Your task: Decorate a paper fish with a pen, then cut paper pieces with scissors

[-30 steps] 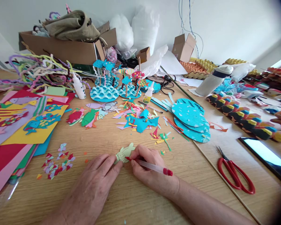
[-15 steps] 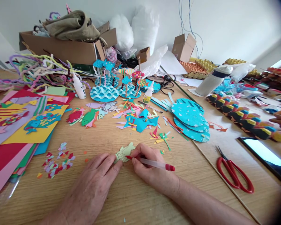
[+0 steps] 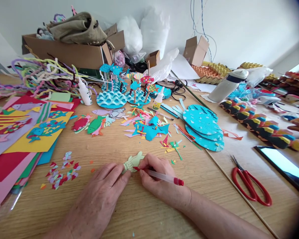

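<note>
One pale wooden table [image 3: 139,212] carries everything, and clock directions run from the middle of the view. Toward 10 o'clock, at the back, stands one long brown cardboard box [image 3: 64,49] with a khaki fabric item on top. One stack of multicoloured paper sheets [image 3: 21,146] spreads at 9. At 3 lie flat turquoise paper discs [image 3: 198,122] (at least three, since they overlap).

Two hands are at work. The left hand [image 3: 103,189], toward 7, lies fairly flat, fingers together, their tips pressing one end of the fish. The right hand [image 3: 161,187], between 5 and 6, is closed round a pen. One pair of red-handled metal scissors [image 3: 243,174] rests at 4, blades pointing toward 11.

There are two white plastic glue bottles: one [image 3: 85,93] near 10, the other [image 3: 157,101] close in at 1. The one translucent pen with red ends [image 3: 163,176] slants, its tip at the lower edge of the fish. That one pale green paper fish with drawn scales [image 3: 133,161] sits near 7, its tail toward 1. Smallest, at 8, are scattered multicoloured triangular paper clippings [image 3: 62,180], too many to count.
</note>
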### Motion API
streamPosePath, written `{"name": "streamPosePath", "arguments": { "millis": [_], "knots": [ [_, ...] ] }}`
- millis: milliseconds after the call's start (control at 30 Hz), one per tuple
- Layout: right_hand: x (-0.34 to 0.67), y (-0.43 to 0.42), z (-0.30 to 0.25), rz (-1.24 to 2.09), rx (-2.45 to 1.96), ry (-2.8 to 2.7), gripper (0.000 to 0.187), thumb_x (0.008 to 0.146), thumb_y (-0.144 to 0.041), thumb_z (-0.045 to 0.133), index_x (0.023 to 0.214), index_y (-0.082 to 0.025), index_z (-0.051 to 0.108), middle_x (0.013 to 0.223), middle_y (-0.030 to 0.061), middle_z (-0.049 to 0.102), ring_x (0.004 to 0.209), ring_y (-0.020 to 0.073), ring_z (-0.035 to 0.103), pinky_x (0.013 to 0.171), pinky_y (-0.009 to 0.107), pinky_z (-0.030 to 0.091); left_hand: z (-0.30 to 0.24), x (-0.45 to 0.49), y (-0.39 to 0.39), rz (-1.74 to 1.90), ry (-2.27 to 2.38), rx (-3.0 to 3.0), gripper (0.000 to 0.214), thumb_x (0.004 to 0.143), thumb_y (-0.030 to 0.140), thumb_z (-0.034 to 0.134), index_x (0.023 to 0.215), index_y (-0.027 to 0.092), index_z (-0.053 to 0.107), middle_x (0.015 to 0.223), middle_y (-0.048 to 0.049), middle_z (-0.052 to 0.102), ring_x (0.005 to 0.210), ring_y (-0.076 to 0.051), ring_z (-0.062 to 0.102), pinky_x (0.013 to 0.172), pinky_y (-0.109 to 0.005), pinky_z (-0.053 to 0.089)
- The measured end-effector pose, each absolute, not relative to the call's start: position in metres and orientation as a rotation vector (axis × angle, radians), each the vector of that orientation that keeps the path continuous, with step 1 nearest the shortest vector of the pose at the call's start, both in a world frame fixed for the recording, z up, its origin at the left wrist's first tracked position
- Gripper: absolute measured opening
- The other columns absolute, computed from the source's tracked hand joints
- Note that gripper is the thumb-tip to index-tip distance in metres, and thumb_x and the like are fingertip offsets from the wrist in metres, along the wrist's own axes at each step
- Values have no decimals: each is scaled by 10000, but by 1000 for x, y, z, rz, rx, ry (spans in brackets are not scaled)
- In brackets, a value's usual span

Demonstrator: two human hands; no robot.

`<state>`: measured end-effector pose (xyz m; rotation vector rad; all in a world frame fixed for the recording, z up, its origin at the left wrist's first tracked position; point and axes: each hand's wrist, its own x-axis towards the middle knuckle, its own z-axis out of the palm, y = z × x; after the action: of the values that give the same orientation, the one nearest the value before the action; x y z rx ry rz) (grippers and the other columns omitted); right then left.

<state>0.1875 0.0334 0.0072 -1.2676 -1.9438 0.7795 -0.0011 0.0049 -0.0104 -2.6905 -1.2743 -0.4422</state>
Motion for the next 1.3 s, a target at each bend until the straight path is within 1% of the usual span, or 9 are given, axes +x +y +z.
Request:
{"name": "streamPosePath", "arguments": {
  "millis": [200,500,767,1000,1133,1300],
  "knots": [
    [188,34,5,731,-1262,-1934,117,648,-88,467,668,-203,478,542,-52,536,431,76,450,430,167,319,-9,-2,5,-421,-1262,-2686,520,759,-31,296,1140,221,543,1067,-47,588,991,-216,512,833,-361,477],
    [190,33,4,718,-1240,-1952,123,650,-85,460,665,-206,476,562,-41,551,471,89,493,467,172,348,-10,-3,5,-418,-1247,-2698,520,742,-43,302,1147,197,524,1076,-60,570,994,-222,504,828,-368,488],
    [189,34,2,726,-1225,-1954,113,648,-97,459,652,-208,481,549,-42,552,461,90,477,465,180,340,-11,-2,4,-369,-1281,-2697,530,742,-45,306,1147,210,534,1065,-49,585,998,-217,508,842,-366,481],
    [189,33,6,795,-1229,-1915,108,644,-98,465,644,-205,484,541,-45,536,453,87,456,454,181,327,-10,-2,4,-399,-1255,-2680,505,762,-34,299,1139,190,550,1064,-62,591,997,-217,511,842,-362,476],
    [191,35,12,858,-1246,-1873,105,651,-95,453,638,-198,472,528,-49,509,433,79,426,441,179,319,-11,-2,4,-383,-1272,-2693,521,756,-40,297,1156,201,528,1074,-54,571,996,-214,505,843,-364,484],
    [192,35,8,829,-1208,-1894,118,642,-79,460,647,-194,483,539,-49,517,444,76,440,440,170,317,-12,-3,4,-371,-1284,-2705,521,744,-41,315,1157,200,519,1077,-47,564,1004,-224,496,845,-381,492]
  ]
}}
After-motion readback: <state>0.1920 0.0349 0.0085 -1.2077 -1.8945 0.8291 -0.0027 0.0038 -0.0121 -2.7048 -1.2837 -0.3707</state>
